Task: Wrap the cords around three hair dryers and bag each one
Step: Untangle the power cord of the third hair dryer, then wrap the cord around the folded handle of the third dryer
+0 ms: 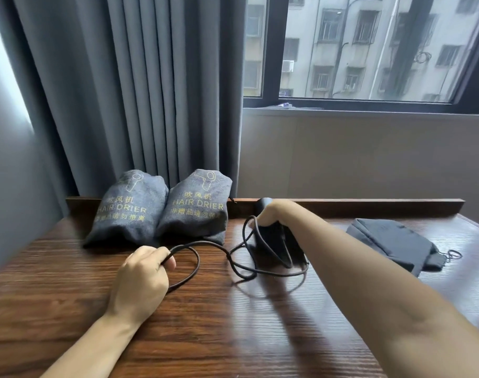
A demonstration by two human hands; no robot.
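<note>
A black hair dryer [276, 238] stands on the wooden table [205, 323] at centre. My right hand [273, 214] grips its upper part, with a turn of the black cord [232, 264] under the fingers. The cord runs in loose loops across the table to my left hand [144, 276], which pinches one loop near its end. Two filled grey bags marked HAIR DRIER, one [126, 211] on the left and one [197, 208] beside it, lean at the back of the table. A flat empty dark bag [394, 241] with a drawstring lies to the right.
A raised wooden lip [369, 204] runs along the table's back edge. Grey curtains [137, 91] hang behind the bags, and a window [369, 50] sits above the wall on the right.
</note>
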